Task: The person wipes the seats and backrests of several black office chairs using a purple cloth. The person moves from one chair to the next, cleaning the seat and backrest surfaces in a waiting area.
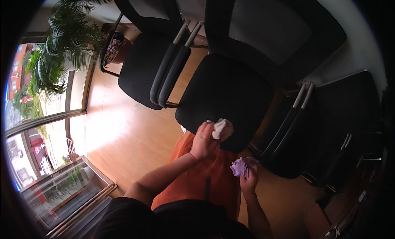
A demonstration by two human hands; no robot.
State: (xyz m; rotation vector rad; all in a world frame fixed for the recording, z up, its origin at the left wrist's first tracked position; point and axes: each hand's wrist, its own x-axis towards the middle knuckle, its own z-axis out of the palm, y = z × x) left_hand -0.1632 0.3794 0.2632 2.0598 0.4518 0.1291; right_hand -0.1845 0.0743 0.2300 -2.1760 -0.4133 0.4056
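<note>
My left hand [204,141] grips a crumpled white cloth or tissue [221,129] above the front part of a black chair seat [225,94]. Lower and to the right, my right hand [249,179] holds a bunched light-purple cloth [240,167] beside my orange skirt or apron [191,174]. Both wads stick out past the fingers, and their undersides are hidden. Whether the white wad touches the seat I cannot tell.
A second black chair [142,69] stands to the left, its armrest against the first one's. More dark chairs [342,100] line the right. At the left are a potted palm [68,38], a glass door and a glass-topped case [71,189]. The floor [132,140] is wood-toned.
</note>
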